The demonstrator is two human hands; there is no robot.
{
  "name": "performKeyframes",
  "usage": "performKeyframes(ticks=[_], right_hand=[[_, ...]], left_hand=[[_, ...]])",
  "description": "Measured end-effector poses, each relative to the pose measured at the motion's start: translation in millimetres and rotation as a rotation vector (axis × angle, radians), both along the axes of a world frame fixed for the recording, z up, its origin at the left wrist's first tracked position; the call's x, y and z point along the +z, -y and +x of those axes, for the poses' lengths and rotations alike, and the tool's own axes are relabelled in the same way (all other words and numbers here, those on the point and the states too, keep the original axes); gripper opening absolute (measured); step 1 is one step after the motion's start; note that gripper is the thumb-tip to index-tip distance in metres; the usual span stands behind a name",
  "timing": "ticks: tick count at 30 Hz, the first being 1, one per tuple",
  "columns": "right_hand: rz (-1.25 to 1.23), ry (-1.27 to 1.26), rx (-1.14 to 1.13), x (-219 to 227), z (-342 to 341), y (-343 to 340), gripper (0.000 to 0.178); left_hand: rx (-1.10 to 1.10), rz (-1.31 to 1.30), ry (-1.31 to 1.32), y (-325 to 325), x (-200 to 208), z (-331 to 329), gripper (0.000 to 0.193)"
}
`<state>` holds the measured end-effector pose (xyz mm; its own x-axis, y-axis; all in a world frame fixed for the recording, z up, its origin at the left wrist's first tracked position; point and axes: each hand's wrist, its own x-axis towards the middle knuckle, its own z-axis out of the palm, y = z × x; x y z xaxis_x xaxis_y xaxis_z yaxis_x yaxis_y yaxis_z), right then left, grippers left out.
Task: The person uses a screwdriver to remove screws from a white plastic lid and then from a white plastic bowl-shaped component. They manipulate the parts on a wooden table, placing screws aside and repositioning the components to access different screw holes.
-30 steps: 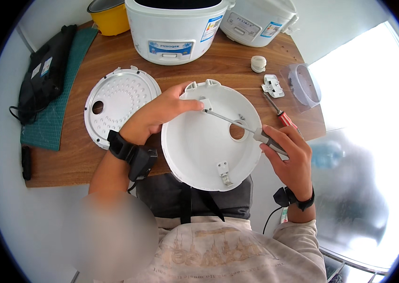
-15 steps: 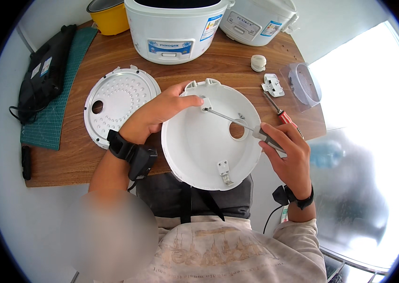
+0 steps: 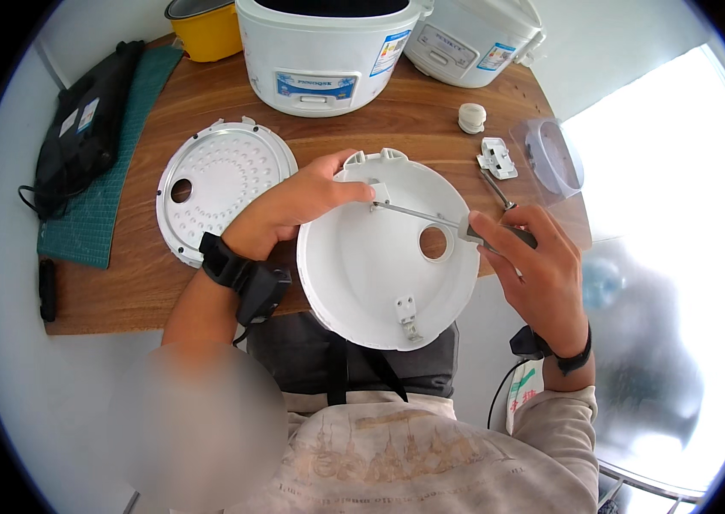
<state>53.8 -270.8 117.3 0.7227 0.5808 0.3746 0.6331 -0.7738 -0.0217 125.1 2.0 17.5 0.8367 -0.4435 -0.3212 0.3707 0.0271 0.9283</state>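
A round white plastic rice cooker lid shell [image 3: 354,283] leans over the table's front edge above my lap, its hollow inside facing up. My left hand [image 3: 311,197] grips its upper left rim, the thumb pressing by a small white bracket [image 3: 380,194] inside. In my right hand [image 3: 534,261] is a screwdriver [image 3: 422,213] with a grey handle, its shaft reaching left so the tip meets the bracket. A hole [image 3: 433,243] opens in the shell's right part, and a second bracket with a metal clip [image 3: 407,317] sits near the bottom rim.
A dimpled metal plate [image 3: 225,180] lies left of the shell. Two white rice cookers [image 3: 320,60] and a yellow pot [image 3: 206,34] stand at the back. To the right are a white cap [image 3: 471,118], a white latch piece [image 3: 497,158], another screwdriver [image 3: 497,188] and a clear plastic ring [image 3: 555,154].
My right hand has shifted right and slightly up, and the screwdriver lies flatter, its tip still at the bracket. The shell has moved slightly down and right with my left hand.
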Motion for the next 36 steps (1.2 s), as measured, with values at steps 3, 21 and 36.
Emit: performKeyframes(ticks=[3, 21, 36], right_hand=[[-0.017, -0.014, 0.002, 3, 1, 0, 0.039], [0.427, -0.256, -0.339, -18, 4, 28, 0.023], [0.134, -0.278, -0.379, -86, 44, 43, 0.024]], left_hand=[[-0.027, 0.003, 0.025, -2, -4, 2, 0.059], [0.033, 0.066, 0.134, -2, -2, 1, 0.051], [0.069, -0.022, 0.052, -4, -8, 6, 0.051]])
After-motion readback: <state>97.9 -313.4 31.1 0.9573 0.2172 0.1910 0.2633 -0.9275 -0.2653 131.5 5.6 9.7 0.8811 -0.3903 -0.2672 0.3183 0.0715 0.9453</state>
